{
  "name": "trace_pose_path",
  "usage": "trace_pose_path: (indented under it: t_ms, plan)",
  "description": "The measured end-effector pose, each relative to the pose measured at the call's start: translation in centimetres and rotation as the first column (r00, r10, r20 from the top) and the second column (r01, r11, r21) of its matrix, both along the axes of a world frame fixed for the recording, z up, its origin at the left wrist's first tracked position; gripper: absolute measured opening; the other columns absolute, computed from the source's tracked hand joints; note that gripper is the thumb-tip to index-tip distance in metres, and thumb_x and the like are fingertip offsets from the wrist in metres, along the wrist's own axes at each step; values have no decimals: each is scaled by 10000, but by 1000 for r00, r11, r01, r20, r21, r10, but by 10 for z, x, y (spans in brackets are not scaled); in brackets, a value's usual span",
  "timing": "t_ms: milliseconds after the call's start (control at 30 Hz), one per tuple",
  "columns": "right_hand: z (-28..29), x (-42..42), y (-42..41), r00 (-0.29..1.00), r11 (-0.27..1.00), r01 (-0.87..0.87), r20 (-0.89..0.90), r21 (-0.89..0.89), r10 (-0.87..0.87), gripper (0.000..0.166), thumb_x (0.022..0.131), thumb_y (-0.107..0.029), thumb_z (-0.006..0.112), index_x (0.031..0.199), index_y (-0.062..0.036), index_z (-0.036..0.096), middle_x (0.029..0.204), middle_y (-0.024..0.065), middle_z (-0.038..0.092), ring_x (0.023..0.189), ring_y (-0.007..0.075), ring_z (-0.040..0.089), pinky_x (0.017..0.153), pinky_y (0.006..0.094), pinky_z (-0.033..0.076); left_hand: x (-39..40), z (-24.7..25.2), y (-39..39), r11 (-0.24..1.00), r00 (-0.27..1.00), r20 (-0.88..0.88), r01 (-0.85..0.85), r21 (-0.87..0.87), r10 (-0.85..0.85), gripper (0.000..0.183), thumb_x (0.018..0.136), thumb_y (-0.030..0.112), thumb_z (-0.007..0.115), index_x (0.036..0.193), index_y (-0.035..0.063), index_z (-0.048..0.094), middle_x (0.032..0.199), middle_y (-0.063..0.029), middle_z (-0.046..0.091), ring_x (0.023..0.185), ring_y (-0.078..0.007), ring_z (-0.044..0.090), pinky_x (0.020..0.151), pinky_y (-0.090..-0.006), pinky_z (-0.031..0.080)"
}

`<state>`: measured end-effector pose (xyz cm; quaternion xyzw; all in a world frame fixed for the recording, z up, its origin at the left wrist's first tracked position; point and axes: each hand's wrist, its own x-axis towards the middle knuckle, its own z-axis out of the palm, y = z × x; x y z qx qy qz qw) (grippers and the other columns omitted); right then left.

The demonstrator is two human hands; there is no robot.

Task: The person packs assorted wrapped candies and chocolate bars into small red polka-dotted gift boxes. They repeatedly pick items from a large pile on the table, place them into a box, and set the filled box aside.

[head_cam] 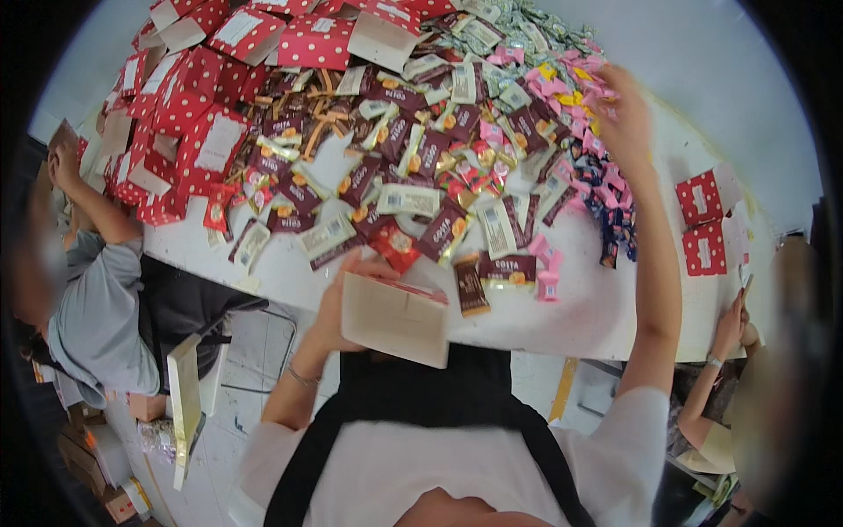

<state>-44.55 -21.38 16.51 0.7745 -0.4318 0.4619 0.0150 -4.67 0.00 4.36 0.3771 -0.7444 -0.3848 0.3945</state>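
Note:
My left hand [334,313] holds a small cardboard gift box [395,319] at the table's front edge. Its pale lid flap faces up, and a strip of red shows along its far side. Far out to the right, my right hand [622,122] is over the pink-wrapped candies [579,122] and a few yellow-wrapped candies [568,99]. Motion blurs its fingers, so whether they grip one is unclear. Just beyond the box lie a brown wrapped bar [471,284], a Costa-branded maroon packet [507,269] and several pink candies [548,284].
Red polka-dot boxes [211,141] are heaped at the left of the white table [566,329]. Maroon packets [431,153] spread across the middle, green-wrapped sweets [520,26] behind. Dark blue candies [616,227] and two dotted boxes [703,250] lie right. People sit at both sides.

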Motion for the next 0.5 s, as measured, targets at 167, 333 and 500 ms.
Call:
trace_pose_path:
  t_ms: [167, 333, 500]
  plan:
    - [-41, 109, -221, 986, 976, 101, -110, -195, -124, 420, 724, -250, 693, 1069, -27, 605, 988, 167, 642, 828, 301, 646, 741, 366, 503, 4, -46, 13, 897, 756, -485, -339, 284, 439, 434, 959, 215, 452, 1344, 86, 298, 1123, -193, 561, 1045, -274, 557, 951, -413, 426]
    - [-26, 170, -289, 961, 897, -28, 258, 440, -97, 456, 707, -263, 702, 1048, 25, 609, 813, 183, 670, 733, 329, 653, 664, 401, 510, 5, -73, 30, 768, 719, -275, -568, 295, 638, 463, 937, 225, 503, 1313, 100, 266, 1136, -188, 544, 1066, -262, 538, 991, -400, 382]
    - [9, 99, -288, 731, 742, 629, 502, -231, -463, 311, 731, -112, 655, 997, 12, 553, 977, 208, 595, 922, 318, 586, 768, 431, 459, -2, -42, 30, 745, 696, -271, -587, 317, 665, 622, 732, 227, 770, 1229, 57, 438, 1153, -146, 534, 1064, -215, 542, 948, -362, 412]
